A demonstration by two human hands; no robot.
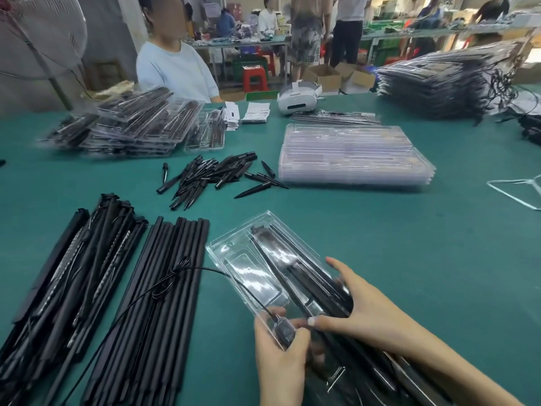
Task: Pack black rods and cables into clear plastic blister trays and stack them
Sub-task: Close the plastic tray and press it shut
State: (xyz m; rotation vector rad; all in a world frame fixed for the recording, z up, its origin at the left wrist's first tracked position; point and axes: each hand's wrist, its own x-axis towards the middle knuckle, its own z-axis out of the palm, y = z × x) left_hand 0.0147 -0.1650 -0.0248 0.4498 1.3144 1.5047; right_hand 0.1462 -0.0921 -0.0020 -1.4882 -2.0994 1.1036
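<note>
A clear blister tray (251, 259) lies slanted on the green table (366, 230) at the near centre, with black rods (292, 268) seated in its right channels. My left hand (278, 356) grips the tray's near left edge, thumb on a small black cable plug (283, 331). A thin black cable (205, 269) runs from the plug leftward over loose rods. My right hand (360, 306) rests over the rods in the tray, fingers spread, thumb pressing near the plug.
Loose black rods (164, 288) and cable-wrapped bars (73, 265) lie at the near left. Short black spikes (210, 174) sit mid-table. Empty clear trays (351, 153) are stacked right of centre, packed trays (128, 127) at far left and far right (445, 80). A seated person (175, 68) faces me.
</note>
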